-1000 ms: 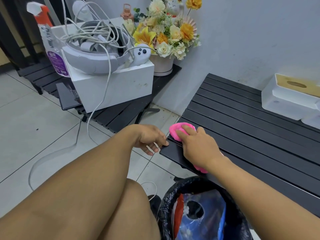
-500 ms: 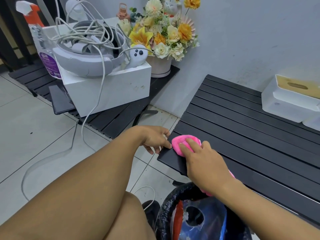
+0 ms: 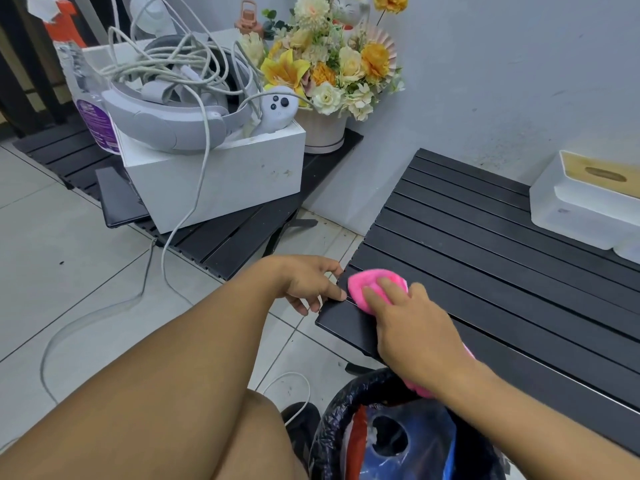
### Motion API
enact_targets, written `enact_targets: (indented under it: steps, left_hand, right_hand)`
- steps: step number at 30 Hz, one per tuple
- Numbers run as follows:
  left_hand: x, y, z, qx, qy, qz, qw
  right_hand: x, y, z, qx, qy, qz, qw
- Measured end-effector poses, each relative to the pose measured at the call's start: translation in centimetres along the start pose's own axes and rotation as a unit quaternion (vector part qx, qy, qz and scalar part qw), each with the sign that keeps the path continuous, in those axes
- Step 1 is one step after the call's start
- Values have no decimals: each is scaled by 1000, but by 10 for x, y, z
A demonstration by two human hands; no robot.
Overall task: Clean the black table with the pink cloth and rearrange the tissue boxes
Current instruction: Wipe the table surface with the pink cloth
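The black slatted table (image 3: 502, 258) fills the right of the view. My right hand (image 3: 412, 323) lies flat on the pink cloth (image 3: 372, 285) and presses it onto the table's near left corner; a strip of the cloth also shows under my wrist. My left hand (image 3: 308, 282) grips the table's left edge, thumb on top and fingers curled beneath. A white tissue box (image 3: 581, 206) with a tan lid stands at the far right of the table, with the corner of a second white box (image 3: 628, 249) beside it.
A second black slatted table (image 3: 225, 244) on the left carries a white box (image 3: 214, 181) with a headset, controller and cables, a spray bottle (image 3: 86, 98) and a flower pot (image 3: 322, 133). A bin lined with a black bag (image 3: 398, 434) stands below the table's corner. A white cable (image 3: 104, 313) trails across the tiles.
My right hand has slid the pink cloth a little along the table's near left corner. My left hand keeps its hold on the edge.
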State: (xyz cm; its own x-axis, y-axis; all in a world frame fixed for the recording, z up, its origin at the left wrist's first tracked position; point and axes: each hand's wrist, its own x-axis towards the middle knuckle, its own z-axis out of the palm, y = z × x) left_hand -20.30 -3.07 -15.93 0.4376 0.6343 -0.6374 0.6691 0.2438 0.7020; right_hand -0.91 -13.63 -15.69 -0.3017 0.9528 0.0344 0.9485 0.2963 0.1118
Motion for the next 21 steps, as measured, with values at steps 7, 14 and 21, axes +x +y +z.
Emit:
enact_targets:
  steps: [7,14,21]
  left_hand:
    - [-2,3,0,-29,-8,-5,1000]
    - [-5,4,0,-53,-23,-1,998]
    - [-4,6,0,-61,-12,-10,998]
  right_hand:
    - [10,-13,-12,-58,-21,-30,998]
    - [17,2,-6,-75,16,-61,995]
    - [-6,13,-6,-90,2,-60,994]
